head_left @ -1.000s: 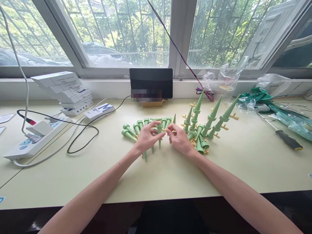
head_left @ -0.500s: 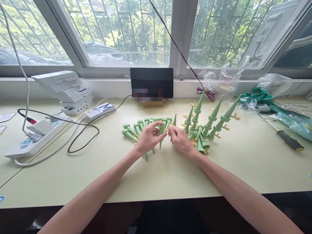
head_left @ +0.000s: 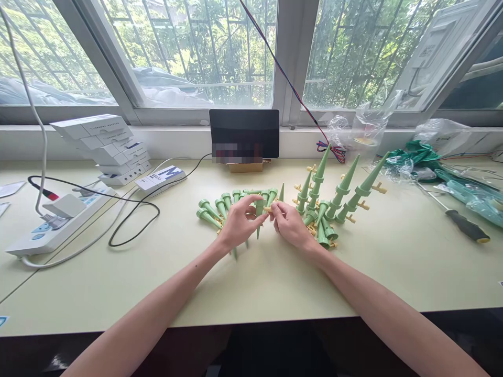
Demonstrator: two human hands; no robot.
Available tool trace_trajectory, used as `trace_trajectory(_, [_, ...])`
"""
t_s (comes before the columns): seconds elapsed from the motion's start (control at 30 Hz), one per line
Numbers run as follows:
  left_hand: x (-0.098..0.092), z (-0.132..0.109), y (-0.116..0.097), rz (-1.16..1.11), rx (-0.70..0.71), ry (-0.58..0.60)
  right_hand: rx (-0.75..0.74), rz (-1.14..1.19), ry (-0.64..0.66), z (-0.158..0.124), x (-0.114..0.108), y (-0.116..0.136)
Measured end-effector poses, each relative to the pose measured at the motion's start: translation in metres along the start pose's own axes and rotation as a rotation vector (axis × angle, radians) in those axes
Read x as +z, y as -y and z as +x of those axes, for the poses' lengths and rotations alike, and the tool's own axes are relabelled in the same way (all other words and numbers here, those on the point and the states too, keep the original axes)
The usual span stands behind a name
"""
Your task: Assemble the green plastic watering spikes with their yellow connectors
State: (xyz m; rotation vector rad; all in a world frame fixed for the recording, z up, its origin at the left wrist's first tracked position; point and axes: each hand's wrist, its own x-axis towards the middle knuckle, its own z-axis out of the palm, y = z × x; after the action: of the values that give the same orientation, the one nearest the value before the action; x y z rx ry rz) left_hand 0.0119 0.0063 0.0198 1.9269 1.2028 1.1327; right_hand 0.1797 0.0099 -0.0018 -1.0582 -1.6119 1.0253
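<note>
My left hand is closed round a green spike whose narrow tip points down. Pinched in the fingers of my right hand is a small yellow valve, its end at the side of that spike. Behind and left of my left hand, several loose green spikes lie fanned out, partly hidden by the hand. To the right of my right hand, stacked green spikes with yellow valves stand tilted, points up. More spikes lie at their base.
A tablet leans at the window. On the left are white boxes, a power strip and loops of black cable. A screwdriver, green netting and plastic bags lie on the right.
The held spike and the yellow valve have shifted very slightly to the left. Both hands stay almost in the same place.
</note>
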Motion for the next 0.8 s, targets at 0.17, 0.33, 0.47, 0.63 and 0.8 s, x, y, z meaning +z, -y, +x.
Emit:
trace_trajectory(0.17, [-0.0008,-0.0004,-0.0012,-0.084,-0.075,0.03,-0.036,0.063,-0.015,-0.0007,0.0006,0.0007])
trace_trajectory(0.33, [-0.0007,-0.0008,0.0001,-0.096,-0.075,0.035,-0.039,0.048,-0.004,-0.0008,-0.0008,-0.0005])
trace_trajectory(0.47, [-0.0004,-0.0011,0.0001,-0.125,-0.07,0.041,-0.042,0.0,-0.007,-0.0017,-0.0021,0.0028])
trace_trajectory(0.63, [0.0002,-0.001,0.0,-0.133,-0.065,0.043,-0.044,-0.085,-0.017,-0.0029,-0.0032,0.0065])
trace_trajectory(0.8, [0.0016,-0.0008,-0.0008,-0.094,-0.054,0.03,-0.037,-0.145,-0.027,-0.003,-0.0029,0.0053])
